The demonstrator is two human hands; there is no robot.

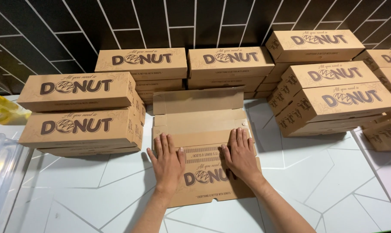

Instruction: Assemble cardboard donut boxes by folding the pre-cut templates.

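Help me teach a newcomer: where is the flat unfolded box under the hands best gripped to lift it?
Probably by its two short side edges, one hand from each side. The flat box lies along the counter, stacks crowd its far edge, and both the left hand and right hand press flat on its middle.

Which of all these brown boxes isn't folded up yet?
The flat box under both hands, centre of the white table; the boxes around it are closed and stacked.
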